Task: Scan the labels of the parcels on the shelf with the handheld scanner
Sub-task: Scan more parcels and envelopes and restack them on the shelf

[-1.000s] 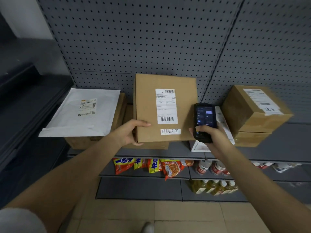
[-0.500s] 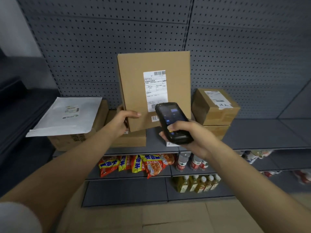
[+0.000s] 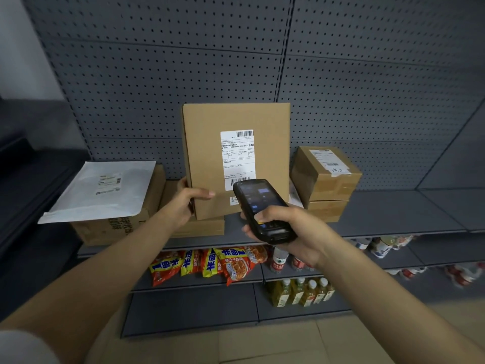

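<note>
Head view. Person stands facing a grey pegboard shelf (image 3: 393,219). Left hand (image 3: 187,203) grips the lower left edge of a flat cardboard parcel (image 3: 207,153), thumb across the front face, the other fingers (image 3: 183,183) wrapped round behind. Parcel is held upright, its bottom edge just above a low carton (image 3: 199,227) lying on the shelf; can't tell if they touch. White shipping label (image 3: 237,158) on the parcel's front, barcode at top and another at bottom, small white sticker below it.

Right hand (image 3: 291,232) holds the black handheld scanner (image 3: 262,211), fingers curled round its lower body, thumb on the keypad area. Scanner tilts up and away, its top end overlapping the lower barcode of the label; screen is lit but too blurred to read.

Toward the shelf's left end: white poly mailer (image 3: 105,190) with its own small label, lying flat on top of a brown printed carton (image 3: 112,227), overhanging it at the left. Right of the held parcel: small brown box (image 3: 325,174) with a label on top, stacked on another brown box (image 3: 328,210), both near the back panel. Something white leans between these and the held parcel, mostly hidden.

Lower shelves: red and yellow snack bags (image 3: 210,264), red-capped bottles (image 3: 279,260) beside them, yellow drink bottles (image 3: 301,292) one shelf below. More bottles at the far right, blurred.
</note>
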Demonstrator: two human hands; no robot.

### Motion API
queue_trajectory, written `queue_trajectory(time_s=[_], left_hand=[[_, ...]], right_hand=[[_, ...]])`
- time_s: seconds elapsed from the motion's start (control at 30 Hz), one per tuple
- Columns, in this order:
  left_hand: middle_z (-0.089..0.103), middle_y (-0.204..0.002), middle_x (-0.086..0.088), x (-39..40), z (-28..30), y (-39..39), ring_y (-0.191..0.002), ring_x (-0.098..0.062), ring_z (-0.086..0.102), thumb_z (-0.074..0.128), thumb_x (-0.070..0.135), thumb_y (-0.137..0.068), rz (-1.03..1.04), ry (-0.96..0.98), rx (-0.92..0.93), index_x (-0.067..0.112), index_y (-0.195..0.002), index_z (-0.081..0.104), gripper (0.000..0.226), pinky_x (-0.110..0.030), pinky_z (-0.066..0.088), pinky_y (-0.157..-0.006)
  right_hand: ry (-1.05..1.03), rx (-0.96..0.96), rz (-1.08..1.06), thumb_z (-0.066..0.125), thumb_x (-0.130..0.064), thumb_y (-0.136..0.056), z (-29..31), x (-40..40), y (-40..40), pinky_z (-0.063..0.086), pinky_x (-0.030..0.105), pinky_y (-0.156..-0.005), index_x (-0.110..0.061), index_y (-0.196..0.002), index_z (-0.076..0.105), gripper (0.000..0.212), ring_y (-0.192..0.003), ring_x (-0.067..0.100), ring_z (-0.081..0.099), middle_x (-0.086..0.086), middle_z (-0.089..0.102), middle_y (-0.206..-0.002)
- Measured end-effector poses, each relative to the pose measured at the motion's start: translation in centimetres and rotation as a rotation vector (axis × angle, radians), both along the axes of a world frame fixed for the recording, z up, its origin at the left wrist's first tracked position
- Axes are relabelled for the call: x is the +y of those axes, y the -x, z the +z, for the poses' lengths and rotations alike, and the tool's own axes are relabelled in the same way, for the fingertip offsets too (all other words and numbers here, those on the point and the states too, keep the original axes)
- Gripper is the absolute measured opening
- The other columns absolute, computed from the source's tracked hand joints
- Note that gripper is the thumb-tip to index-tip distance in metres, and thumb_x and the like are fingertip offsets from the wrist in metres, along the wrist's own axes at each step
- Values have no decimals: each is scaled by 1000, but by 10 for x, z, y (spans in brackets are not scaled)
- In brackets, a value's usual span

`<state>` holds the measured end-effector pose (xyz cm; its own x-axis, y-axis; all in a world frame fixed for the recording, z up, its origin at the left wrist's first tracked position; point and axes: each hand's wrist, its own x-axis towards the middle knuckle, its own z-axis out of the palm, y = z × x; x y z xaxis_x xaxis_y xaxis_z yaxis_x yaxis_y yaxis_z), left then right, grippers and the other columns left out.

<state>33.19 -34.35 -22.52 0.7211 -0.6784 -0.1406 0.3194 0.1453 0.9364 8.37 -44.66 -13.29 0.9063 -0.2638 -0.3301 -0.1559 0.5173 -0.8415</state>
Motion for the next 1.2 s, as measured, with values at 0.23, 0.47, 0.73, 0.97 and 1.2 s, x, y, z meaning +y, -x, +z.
queue_trajectory(time_s=[0.23,0.47,0.73,0.97,1.2], left_hand=[[61,-129,-11,0,-1,-3,-121,-31,57,87,14,-38,-16,-1,-10,17,-143,34,118,-50,48,-100],[60,-130,-13,3,-4,-2,-121,-31,56,86,14,-38,-27,5,-13,17,-144,32,119,-49,48,-100],[59,-131,-15,7,-6,-4,-121,-32,57,87,13,-40,-44,-3,-18,16,-145,31,119,-47,50,-98],[62,-130,-15,9,-16,-15,-121,-34,58,95,20,-39,-69,-46,3,11,-146,35,122,-51,50,-98],[66,-125,-15,-1,-13,-13,-117,-33,61,88,18,-47,-105,-55,-4,5,-135,52,96,-45,53,-92]], right_hand=[[-17,-7,13,58,9,-82,2,9,1,59,30,-64,13,-131,47,50,-77,29,72,31,60,-120],[-18,-23,16,60,8,-81,4,14,4,60,31,-67,9,-131,48,52,-81,31,73,34,55,-133],[1,-13,-7,61,6,-80,3,17,6,60,32,-68,8,-129,50,50,-81,30,73,33,57,-130],[3,0,-11,62,6,-80,0,14,7,61,32,-71,5,-128,52,49,-83,30,73,31,60,-127],[90,11,-72,64,6,-81,-7,3,-9,61,32,-69,-2,-125,52,46,-87,31,74,25,70,-113]])
